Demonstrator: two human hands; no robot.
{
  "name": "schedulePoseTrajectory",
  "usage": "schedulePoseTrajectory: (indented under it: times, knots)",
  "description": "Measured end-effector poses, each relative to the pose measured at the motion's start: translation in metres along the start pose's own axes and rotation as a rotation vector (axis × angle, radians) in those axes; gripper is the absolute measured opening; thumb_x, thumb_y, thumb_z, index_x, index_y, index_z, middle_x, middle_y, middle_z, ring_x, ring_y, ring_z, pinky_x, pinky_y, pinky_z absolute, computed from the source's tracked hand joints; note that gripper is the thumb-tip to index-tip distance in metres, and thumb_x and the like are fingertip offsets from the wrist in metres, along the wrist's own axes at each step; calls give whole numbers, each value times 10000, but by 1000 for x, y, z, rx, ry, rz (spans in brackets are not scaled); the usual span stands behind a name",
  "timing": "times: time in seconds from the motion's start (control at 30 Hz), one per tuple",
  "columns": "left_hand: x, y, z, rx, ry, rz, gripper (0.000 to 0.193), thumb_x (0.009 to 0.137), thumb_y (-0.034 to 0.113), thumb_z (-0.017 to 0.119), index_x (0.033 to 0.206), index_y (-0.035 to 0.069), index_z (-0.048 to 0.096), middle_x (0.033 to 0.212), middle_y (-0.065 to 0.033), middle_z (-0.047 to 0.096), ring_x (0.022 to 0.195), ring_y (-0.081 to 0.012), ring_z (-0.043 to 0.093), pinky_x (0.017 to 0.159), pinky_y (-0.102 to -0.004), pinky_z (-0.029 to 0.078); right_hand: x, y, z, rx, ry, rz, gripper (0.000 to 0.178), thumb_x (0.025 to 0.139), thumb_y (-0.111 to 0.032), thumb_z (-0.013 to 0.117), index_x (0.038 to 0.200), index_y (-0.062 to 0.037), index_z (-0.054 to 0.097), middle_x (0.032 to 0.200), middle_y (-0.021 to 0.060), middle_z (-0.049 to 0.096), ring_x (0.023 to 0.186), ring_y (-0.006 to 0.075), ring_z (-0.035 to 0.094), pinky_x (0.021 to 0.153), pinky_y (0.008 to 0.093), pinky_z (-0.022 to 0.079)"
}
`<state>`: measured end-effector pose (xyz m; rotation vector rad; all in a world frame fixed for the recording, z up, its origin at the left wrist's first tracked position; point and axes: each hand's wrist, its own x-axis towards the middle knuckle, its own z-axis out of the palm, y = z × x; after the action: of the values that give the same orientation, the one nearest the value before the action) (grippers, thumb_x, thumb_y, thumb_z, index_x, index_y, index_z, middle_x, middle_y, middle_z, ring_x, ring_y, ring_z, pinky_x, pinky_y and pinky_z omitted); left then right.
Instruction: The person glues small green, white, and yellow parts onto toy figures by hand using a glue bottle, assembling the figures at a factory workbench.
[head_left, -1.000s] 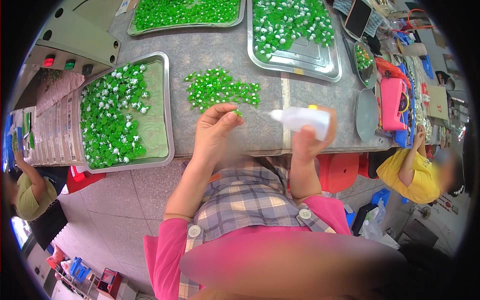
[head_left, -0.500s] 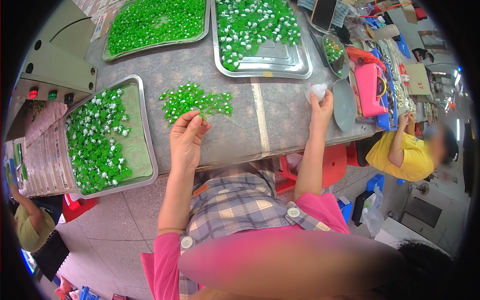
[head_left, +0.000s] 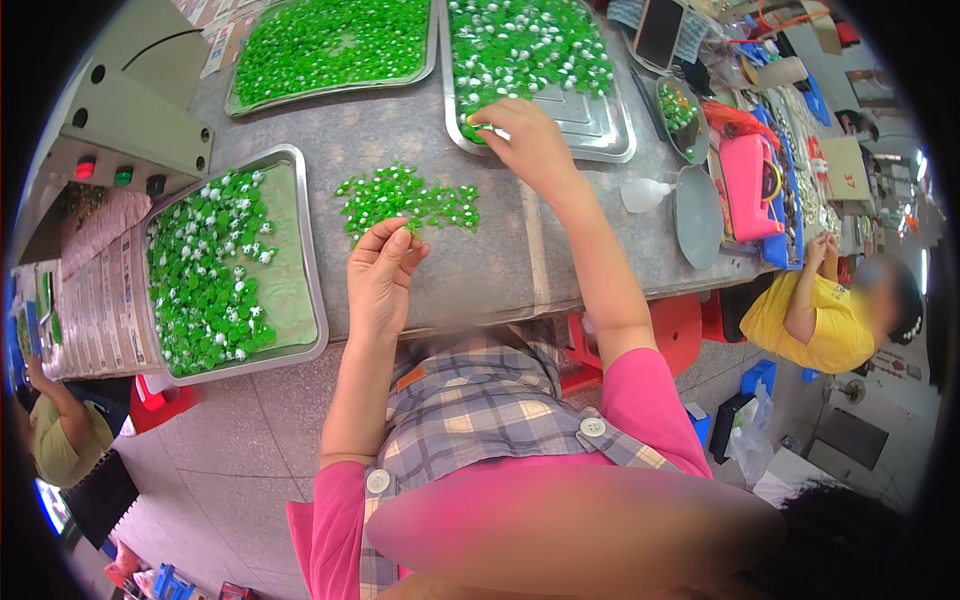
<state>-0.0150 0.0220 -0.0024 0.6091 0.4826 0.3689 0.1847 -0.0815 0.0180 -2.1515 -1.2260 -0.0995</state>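
Observation:
My left hand [head_left: 383,280] is closed in a pinch on a small green piece [head_left: 411,227], just in front of a loose pile of green pieces with white dots [head_left: 395,195] on the table. My right hand [head_left: 532,148] reaches over the near left corner of a metal tray [head_left: 590,125] of green pieces with white balls [head_left: 530,50]. Its thumb and fingers come together there among the pieces; what lies between them is too small to make out. To the right, a white squeeze bottle [head_left: 647,194] rests on the table beside a grey dish [head_left: 697,217], untouched by either hand.
At left sits another tray [head_left: 313,255] of green and white pieces, next to a machine with buttons [head_left: 123,177]. A further full tray [head_left: 330,92] is at the back. A phone [head_left: 660,35], small bowl [head_left: 680,105] and pink container [head_left: 750,185] stand right; a person in yellow [head_left: 815,310] works beyond.
My right hand has let go of the white squeeze bottle and moved left and away from me to the tray's corner. My left hand keeps its pinch at nearly the same place.

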Motion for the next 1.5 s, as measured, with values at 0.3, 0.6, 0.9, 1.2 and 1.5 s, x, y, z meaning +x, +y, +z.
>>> schedulePoseTrajectory:
  times: [0.3,0.6,0.9,1.2,1.5]
  knots:
    - [-3,2,-1,6,-23,-15,131,749,61,561,870,16,539,734,-33,554,674,-111,544,661,-264,477,16,5,8,-201,-181,-101,149,679,-67,541,826,-47,534,792,83,534,774,249,514,654,324,420]
    - [-3,-9,13,108,-173,-60,112,742,58,561,851,27,557,871,-73,578,789,-136,545,711,-255,443,-63,-59,-25,371,-158,157,188,637,2,594,819,-9,545,742,70,536,662,151,534,596,245,423]
    - [-6,-14,18,23,-196,-108,119,746,87,565,849,29,552,906,-82,574,786,-125,539,724,-258,431,-90,-66,2,893,-85,419,202,694,-13,585,890,4,543,769,30,548,685,97,532,612,212,423]
    - [-7,-18,15,-58,-186,-151,123,750,95,564,851,28,543,900,-90,572,779,-134,547,700,-262,454,-96,-74,15,1353,64,627,161,732,-24,571,891,-8,549,798,23,565,714,74,529,624,190,423]
    - [-5,-13,16,160,-177,-65,134,754,94,561,861,17,545,892,-91,575,755,-129,553,678,-241,459,-94,-69,6,788,4,460,197,688,-66,623,869,-11,567,765,42,578,700,93,535,619,217,427]
